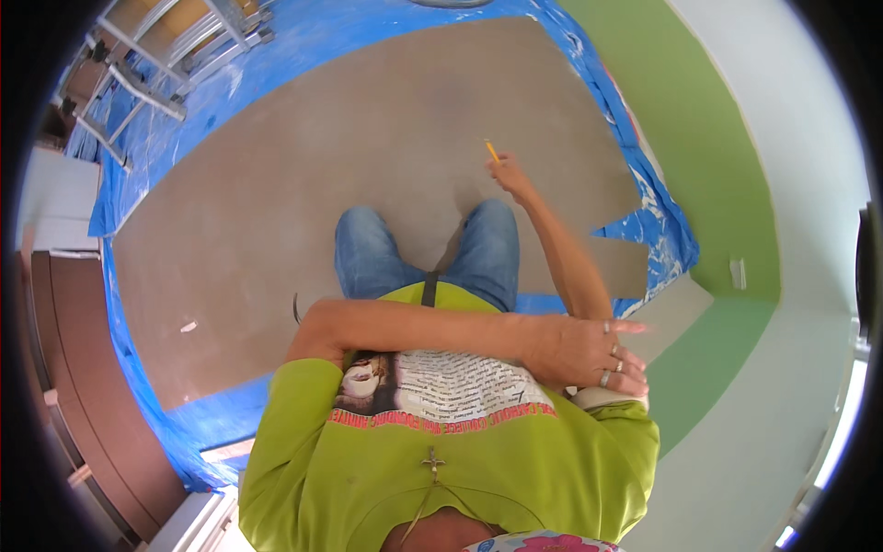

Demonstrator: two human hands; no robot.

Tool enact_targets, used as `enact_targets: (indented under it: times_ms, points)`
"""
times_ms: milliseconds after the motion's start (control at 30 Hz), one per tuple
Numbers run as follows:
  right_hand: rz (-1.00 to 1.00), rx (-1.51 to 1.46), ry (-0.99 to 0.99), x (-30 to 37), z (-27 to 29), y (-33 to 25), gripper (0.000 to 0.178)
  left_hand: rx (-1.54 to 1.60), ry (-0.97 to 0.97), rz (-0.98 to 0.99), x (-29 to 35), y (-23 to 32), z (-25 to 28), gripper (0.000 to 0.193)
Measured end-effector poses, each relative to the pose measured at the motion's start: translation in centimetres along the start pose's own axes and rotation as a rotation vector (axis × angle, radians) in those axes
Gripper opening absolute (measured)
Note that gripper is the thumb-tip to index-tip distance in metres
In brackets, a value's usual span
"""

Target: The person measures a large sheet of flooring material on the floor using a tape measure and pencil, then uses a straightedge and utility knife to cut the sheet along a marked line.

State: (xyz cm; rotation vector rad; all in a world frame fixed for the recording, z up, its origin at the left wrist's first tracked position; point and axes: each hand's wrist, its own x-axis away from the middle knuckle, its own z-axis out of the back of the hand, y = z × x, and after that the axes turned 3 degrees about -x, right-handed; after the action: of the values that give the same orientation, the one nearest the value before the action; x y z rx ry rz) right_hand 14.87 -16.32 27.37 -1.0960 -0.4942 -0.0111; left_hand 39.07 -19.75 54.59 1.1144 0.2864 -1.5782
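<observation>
Evidently, the right hand [509, 175] is gripping a yellow pencil [493, 152] between closed fingers, holding it over the brown sheet [276, 202], though whether its tip is touching the surface is impossible to tell. Meanwhile, the left hand [589, 354] is lying across the right arm [572, 262], to the near right of the brown sheet, its ringed fingers loosely open. Blue plastic [221, 414] is bordering the brown sheet.

Room over brown sheet [386, 120] — knees [364, 244] near, green wall [676, 106] right
</observation>
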Motion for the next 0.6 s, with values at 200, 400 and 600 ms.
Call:
enact_targets:
  times_ms: [200,400,600]
  points:
    - [0.504,-0.633,0.272,13.5,3.0,-14.1,0.017,0.021,-0.097,0.388,9.1,1.5,1.7,0.082]
    - [1.675,-0.488,0.699,35.0,9.4,-28.7,0.021,-0.039,0.085,0.885,18.0,1.1,8.2,0.081]
    - [2.097,-0.277,0.535,38.0,5.3,-34.0,0.018,-0.114,0.214,1.160,22.1,4.7,10.7,0.079]
